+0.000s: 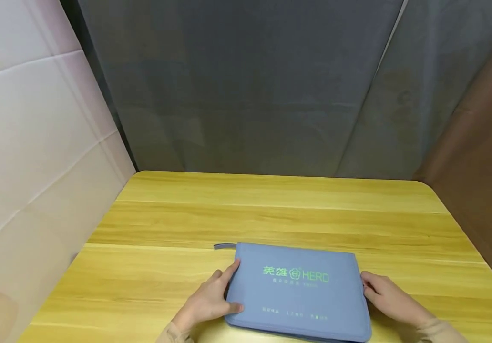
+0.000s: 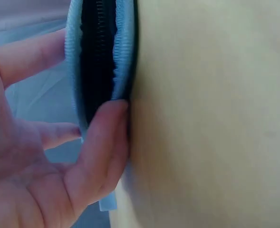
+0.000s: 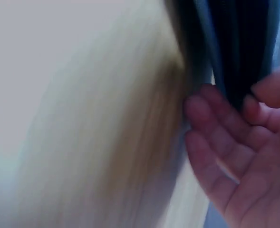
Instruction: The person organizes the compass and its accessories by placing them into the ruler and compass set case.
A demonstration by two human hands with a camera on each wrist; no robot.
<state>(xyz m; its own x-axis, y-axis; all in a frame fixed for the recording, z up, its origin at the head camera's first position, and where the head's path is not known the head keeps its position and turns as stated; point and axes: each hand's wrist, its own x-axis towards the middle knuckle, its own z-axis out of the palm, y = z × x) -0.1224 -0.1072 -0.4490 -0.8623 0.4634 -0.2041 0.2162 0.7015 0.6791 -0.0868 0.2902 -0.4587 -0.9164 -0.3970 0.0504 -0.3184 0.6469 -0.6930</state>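
Note:
A flat blue zippered case with green HERO lettering lies on the table near its front edge. My left hand grips the case's left edge, thumb and a finger on the cover. In the left wrist view, the case shows parted zipper teeth and a dark gap, with my left hand's fingers round its rim. At the right edge, my right hand pinches the zipped side with thumb and finger. The right wrist view shows my right hand where the dark gap narrows; any zipper pull is hidden.
A short blue strap sticks out at the case's back left corner. The yellow wood-grain table has rounded back corners. Grey cloth hangs behind it, a white sheet at left and brown cloth at right.

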